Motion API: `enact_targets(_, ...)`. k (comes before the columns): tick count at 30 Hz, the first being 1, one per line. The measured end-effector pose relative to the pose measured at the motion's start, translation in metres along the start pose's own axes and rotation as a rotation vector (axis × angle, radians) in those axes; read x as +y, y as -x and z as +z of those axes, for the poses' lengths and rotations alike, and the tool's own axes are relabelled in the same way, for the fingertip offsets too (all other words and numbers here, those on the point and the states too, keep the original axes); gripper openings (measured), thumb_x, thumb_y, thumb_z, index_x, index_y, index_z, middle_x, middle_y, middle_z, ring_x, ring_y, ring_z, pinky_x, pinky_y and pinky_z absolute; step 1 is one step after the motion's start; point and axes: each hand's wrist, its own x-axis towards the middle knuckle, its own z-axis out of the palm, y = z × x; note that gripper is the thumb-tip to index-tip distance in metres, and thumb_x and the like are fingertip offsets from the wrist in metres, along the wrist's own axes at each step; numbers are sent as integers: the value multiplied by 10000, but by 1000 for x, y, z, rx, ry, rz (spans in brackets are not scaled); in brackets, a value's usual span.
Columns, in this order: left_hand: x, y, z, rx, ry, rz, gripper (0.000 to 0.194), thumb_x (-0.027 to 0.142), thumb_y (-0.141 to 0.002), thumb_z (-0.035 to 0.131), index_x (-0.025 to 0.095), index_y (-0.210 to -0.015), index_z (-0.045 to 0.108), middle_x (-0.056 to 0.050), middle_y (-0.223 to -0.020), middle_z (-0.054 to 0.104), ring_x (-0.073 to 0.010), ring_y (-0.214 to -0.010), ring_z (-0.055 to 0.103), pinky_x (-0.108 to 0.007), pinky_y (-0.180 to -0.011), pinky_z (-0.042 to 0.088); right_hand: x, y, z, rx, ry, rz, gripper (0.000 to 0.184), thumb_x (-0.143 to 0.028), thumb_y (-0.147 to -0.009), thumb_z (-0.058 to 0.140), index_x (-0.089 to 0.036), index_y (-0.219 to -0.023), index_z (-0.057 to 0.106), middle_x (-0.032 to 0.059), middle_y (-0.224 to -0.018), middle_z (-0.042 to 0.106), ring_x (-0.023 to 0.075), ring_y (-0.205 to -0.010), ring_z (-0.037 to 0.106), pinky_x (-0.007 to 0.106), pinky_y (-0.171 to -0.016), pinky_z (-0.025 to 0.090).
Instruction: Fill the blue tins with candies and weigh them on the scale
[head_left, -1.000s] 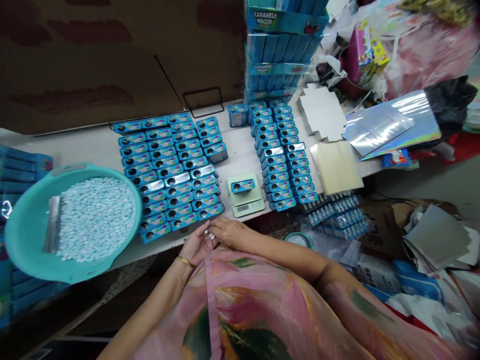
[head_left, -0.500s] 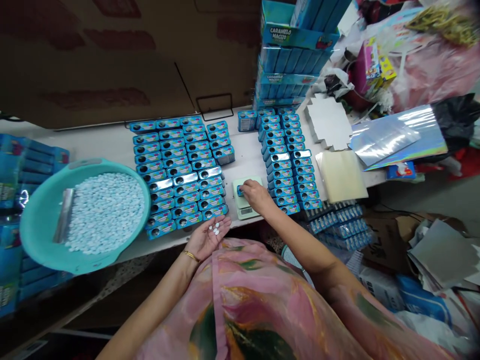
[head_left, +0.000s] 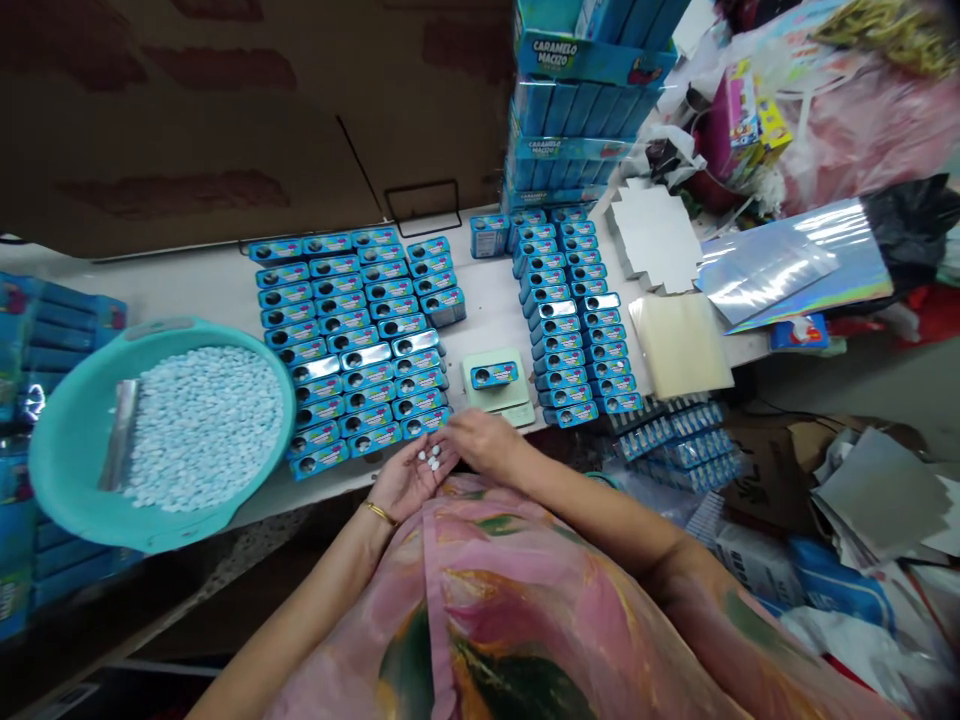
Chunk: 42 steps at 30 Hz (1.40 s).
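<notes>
My left hand [head_left: 409, 480] is palm up at the table's front edge, cupped under several small white candies [head_left: 430, 459]. Beside it, my right hand [head_left: 480, 440] has its fingers bent together over the left fingertips; whatever they pinch, if anything, is hidden. Just beyond stands a pale green kitchen scale [head_left: 517, 400] with one blue candy tin [head_left: 495, 375] on its plate. Left of the scale are rows of similar blue tins [head_left: 375, 375], each with a dark hole in the top. A teal basin [head_left: 67, 460] of pale blue candies [head_left: 206, 430] sits at the left.
A metal scoop [head_left: 120, 435] leans inside the basin. More tins [head_left: 555, 340] stand in two rows right of the scale, below stacked display boxes [head_left: 559, 120]. White die-cut cards [head_left: 656, 235] and yellowish sheets [head_left: 682, 345] lie farther right. A large cardboard box [head_left: 247, 120] walls the back.
My right hand went out to the tin on the scale, then came back to my left hand, leaving the tin there. My left palm opened, showing the candies. The view shifted slightly.
</notes>
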Motion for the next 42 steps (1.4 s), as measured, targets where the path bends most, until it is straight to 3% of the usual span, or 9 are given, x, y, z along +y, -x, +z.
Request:
enact_targets(4, -2, 6, -1, -4, 35, -84, 330, 256, -866, 317, 106, -748, 587, -47, -584, 628, -132, -597, 624, -272, -691, 505, -32, 0, 8, -165, 27, -63, 221, -212, -836, 428, -134, -1036, 481, 81, -957, 517, 167, -875, 448, 299, -730, 410)
enact_targets(8, -3, 10, -2, -20, 2, -149, 354, 284, -870, 288, 98, -926, 584, -77, -712, 654, -159, -677, 634, -295, -681, 505, -38, 1, 5, -231, 18, -144, 150, -170, -855, 382, -141, -966, 478, 71, -957, 504, 161, -906, 433, 301, -741, 406)
enact_targets(12, -4, 9, -3, -28, -25, -153, 351, 282, -855, 328, 111, -1084, 533, -95, -833, 649, -182, -753, 630, -308, -694, 502, -38, 2, 4, -225, -6, -117, 168, -152, -854, 372, -138, -996, 460, 65, -976, 500, 164, -929, 427, 287, -711, 411)
enact_targets(17, -5, 6, -5, 33, -28, -179, 293, 266, -839, 379, 101, -994, 564, -72, -703, 636, -155, -610, 626, -264, -586, 514, -36, 3, 6, -198, -24, -185, 122, -154, -843, 408, -153, -918, 504, 42, -936, 529, 146, -875, 445, 266, -701, 389)
enact_targets(22, -7, 5, -3, -6, -29, -230, 291, 265, -852, 345, 91, -906, 572, -50, -590, 604, -161, -585, 623, -277, -584, 514, -34, 4, 9, -199, -57, -160, 121, -204, -833, 435, -168, -826, 551, 36, -883, 563, 145, -813, 468, 262, -687, 389)
enact_targets(25, -8, 3, 1, -26, -5, -177, 278, 232, -852, 346, 85, -869, 581, -48, -578, 608, -147, -571, 616, -275, -620, 513, -27, 5, 14, -82, -182, -75, 139, -179, -828, 423, -154, -825, 560, 45, -866, 570, 129, -811, 487, 241, -707, 404)
enact_targets(31, -2, -5, 14, -22, -24, -16, 282, 179, -838, 366, 31, -932, 587, -148, -765, 651, -168, -735, 626, -243, -660, 509, 16, -3, -5, 381, -449, 282, 129, -194, -807, 446, -151, -823, 566, 44, -831, 568, 106, -785, 521, 221, -711, 428)
enact_targets(36, 1, -6, 15, -3, -23, -5, 303, 177, -836, 366, 9, -962, 585, -165, -779, 650, -166, -726, 626, -233, -652, 509, 55, -17, -15, 407, -417, 396, 105, -189, -763, 504, -159, -794, 599, 40, -816, 577, 110, -761, 538, 226, -710, 429)
enact_targets(42, 0, -8, 5, 7, 2, -5, 302, 176, -831, 375, 20, -970, 593, -157, -773, 651, -168, -731, 628, -237, -649, 510, 65, -15, -14, 464, -490, 474, 115, -210, -761, 509, -177, -770, 619, 26, -798, 606, 119, -783, 559, 240, -739, 435)
